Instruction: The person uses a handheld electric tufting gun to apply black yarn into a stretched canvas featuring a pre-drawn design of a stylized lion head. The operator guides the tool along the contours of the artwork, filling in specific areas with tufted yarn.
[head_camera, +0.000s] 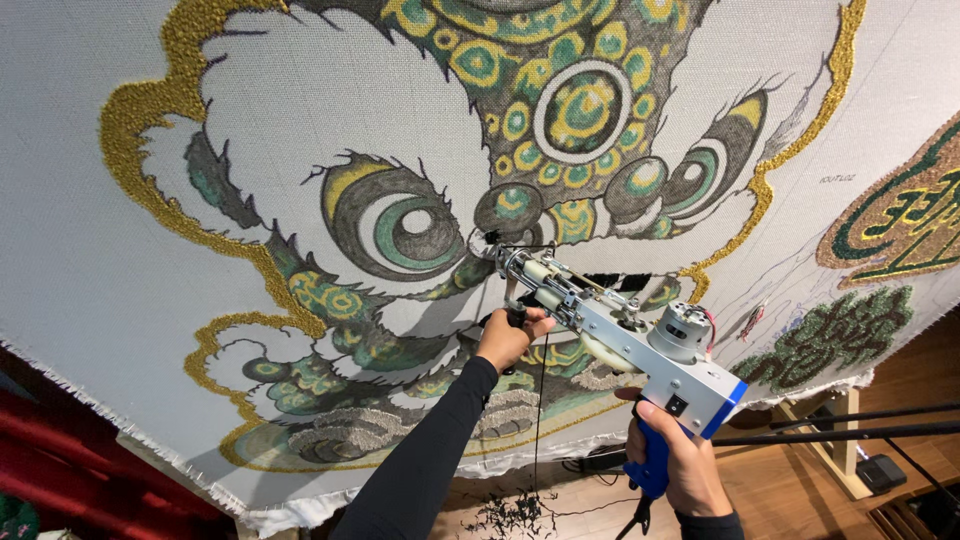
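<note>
Head view: you've got the tufting gun (620, 335) up against the stretched cloth (90, 270), needle end pressed into the weave just above your left hand (510, 338). That hand is clenched around the gun's black front grip, black sleeve running back toward you. Your right hand (680, 462) is wrapped tight on the blue rear handle (652, 462), below and to the right of the silver motor (680, 330). A thin black yarn (541, 400) hangs down between your two hands.

Progress-wise, I'd say you're well along but not finished. The gold outline (135, 130) up and left of your left hand is tufted, the green-and-yellow spot patterns (580, 105) above the gun look filled, and so do both big eyes. The swirly bits under your left forearm are mostly in too. What's left, going by this shot: the big pale patches beyond your left hand are bare backing, and so is the strip right at the needle. The green motif (835, 335) off past your right hand looks tufted already.

Yarn scraps (510, 515) are lying on the floor under your arms.
</note>
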